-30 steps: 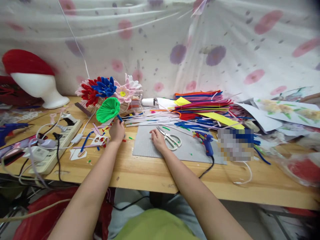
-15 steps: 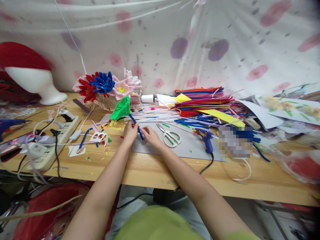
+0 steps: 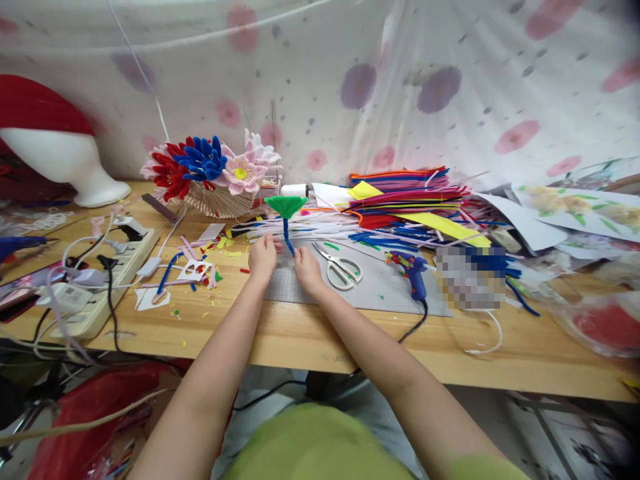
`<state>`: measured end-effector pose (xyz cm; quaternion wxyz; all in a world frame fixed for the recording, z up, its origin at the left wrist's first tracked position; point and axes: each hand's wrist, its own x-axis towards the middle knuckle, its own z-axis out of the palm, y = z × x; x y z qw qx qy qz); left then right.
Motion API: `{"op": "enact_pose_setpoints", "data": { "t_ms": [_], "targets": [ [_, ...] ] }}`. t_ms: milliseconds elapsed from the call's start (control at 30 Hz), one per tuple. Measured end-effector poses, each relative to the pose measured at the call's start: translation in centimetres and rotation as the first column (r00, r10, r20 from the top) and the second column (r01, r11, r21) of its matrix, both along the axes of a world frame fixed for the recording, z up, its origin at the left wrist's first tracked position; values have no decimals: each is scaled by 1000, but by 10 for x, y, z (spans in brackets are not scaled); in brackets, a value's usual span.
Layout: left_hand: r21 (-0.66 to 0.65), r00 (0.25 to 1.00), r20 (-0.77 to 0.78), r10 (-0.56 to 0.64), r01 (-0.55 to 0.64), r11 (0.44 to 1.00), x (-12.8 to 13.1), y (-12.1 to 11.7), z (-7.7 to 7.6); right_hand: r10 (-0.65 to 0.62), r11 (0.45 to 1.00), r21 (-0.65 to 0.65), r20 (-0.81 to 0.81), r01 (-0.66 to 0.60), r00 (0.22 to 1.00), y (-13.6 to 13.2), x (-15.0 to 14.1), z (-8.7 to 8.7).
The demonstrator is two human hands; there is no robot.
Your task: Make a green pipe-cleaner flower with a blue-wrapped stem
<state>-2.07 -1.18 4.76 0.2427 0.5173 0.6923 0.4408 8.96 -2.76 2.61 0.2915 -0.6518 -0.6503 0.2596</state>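
My right hand [image 3: 307, 270] pinches the lower end of a blue stem [image 3: 287, 233]. The stem stands nearly upright and carries a green, funnel-shaped leaf [image 3: 286, 205] that looks made of pipe cleaners. Just left of the stem, my left hand [image 3: 263, 257] is apart from it, fingers loosely bent and holding nothing. Beneath my right hand lies a grey cutting mat [image 3: 373, 293]. On that mat, right beside the hand, rest white-handled scissors [image 3: 343, 270] with their blades pointing away from me.
A blue glue gun [image 3: 413, 277] lies at the mat's right side. Behind are bundled pipe cleaners [image 3: 410, 200]. Pipe-cleaner flowers [image 3: 205, 163] stand at the back left, above scattered scraps [image 3: 197, 270]. A power strip [image 3: 113, 287] with tangled cables and a white head form [image 3: 75, 163] are leftward.
The green leaf on its stem has moved right and swung upright. My right hand left the scissors' side and took the stem's lower end. My left hand let go of it.
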Motion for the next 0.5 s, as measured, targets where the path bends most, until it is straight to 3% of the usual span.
{"op": "enact_pose_setpoints", "data": {
  "t_ms": [200, 267, 400, 500],
  "targets": [
    [-51, 976, -206, -62, 52, 997, 14, 2, 3, 38, 998, 56, 95, -43, 995, -3, 2, 0],
    [-61, 973, -206, -103, 92, 994, 13, 5, 1, 35, 997, 60, 72, -39, 997, -3, 2, -5],
    [-57, 968, -9, -252, 252, 966, 1, 10, -10, -12, 998, 66, 15, 11, 1000, 0, 8, -11],
    [-72, 960, 179, -217, 233, 970, -8, 10, -17, -54, 996, 72, 22, 53, 998, 4, 15, -10]
  ]
}}
